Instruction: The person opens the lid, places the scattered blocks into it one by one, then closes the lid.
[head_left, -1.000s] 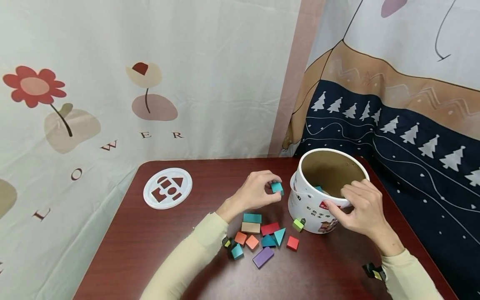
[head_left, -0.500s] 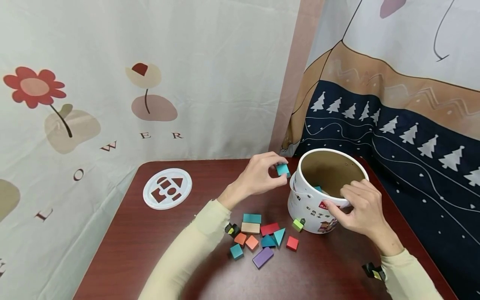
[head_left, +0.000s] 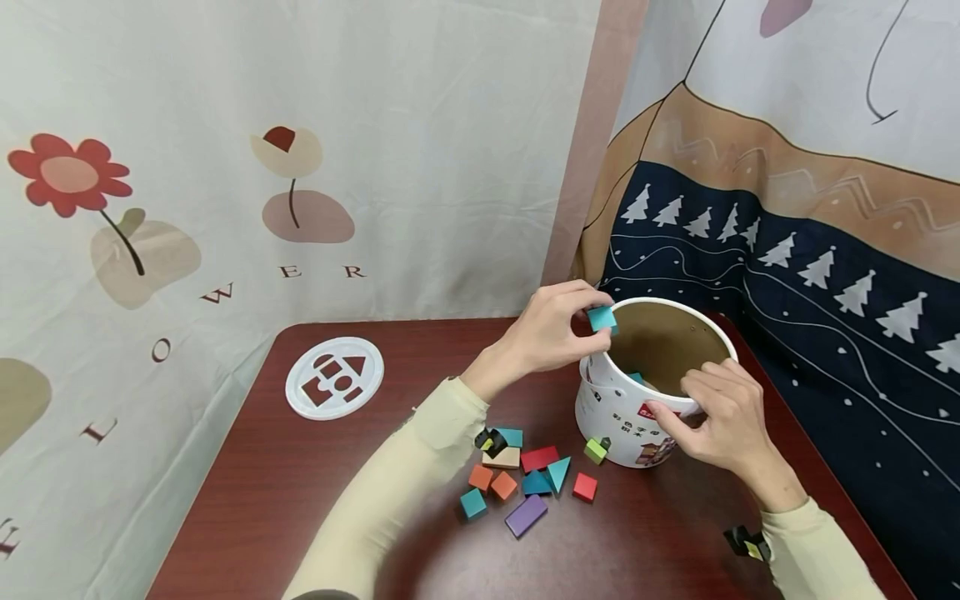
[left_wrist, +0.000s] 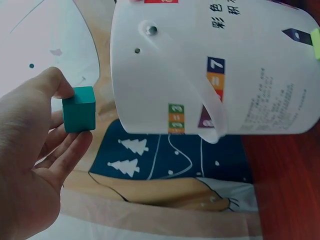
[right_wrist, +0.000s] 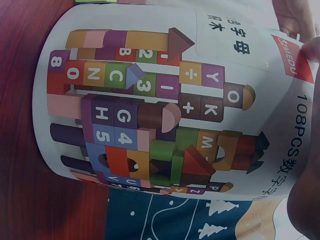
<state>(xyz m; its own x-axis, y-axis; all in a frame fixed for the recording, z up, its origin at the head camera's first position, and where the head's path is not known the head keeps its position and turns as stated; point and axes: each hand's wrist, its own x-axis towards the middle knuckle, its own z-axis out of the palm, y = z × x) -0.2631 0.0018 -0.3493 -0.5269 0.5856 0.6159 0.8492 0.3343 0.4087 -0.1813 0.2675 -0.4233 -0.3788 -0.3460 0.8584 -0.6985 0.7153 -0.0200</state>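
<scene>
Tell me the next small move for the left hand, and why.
It should probably shift the teal cube slightly right, over the bucket's opening, before releasing it. The left hand pinches the cube at the opening's left edge, and the left wrist view shows a gap between cube and bucket. The right hand grips the bucket, and another teal piece lies inside.

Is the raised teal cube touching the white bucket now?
Apart. The left wrist view shows it: a strip of curtain is visible between the teal cube and the white bucket.
</scene>
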